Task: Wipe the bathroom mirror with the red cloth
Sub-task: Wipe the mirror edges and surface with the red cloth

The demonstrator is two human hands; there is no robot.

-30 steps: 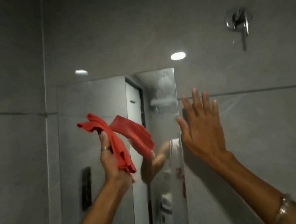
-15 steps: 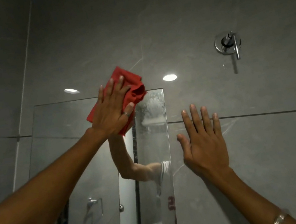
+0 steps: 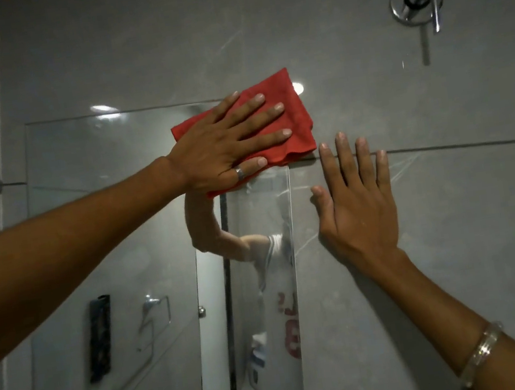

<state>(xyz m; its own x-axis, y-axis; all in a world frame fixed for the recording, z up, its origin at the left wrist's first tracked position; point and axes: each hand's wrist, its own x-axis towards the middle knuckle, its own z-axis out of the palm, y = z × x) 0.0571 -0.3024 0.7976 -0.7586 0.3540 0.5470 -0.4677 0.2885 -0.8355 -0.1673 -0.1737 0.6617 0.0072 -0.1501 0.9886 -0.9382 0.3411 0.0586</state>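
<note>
Right now the red cloth (image 3: 291,116) lies flat over the mirror's (image 3: 112,216) top-right corner, w/ its right part spilling onto the grey tile wall (image 3: 450,199). Left hand (image 3: 225,143) presses it down, fingers (image 3: 258,118) spread flat, ring on one. Right hand (image 3: 356,203) rests open on the wall just beside the mirror edge, fingers slightly apart, bracelet (image 3: 480,352) at the wrist.
</note>
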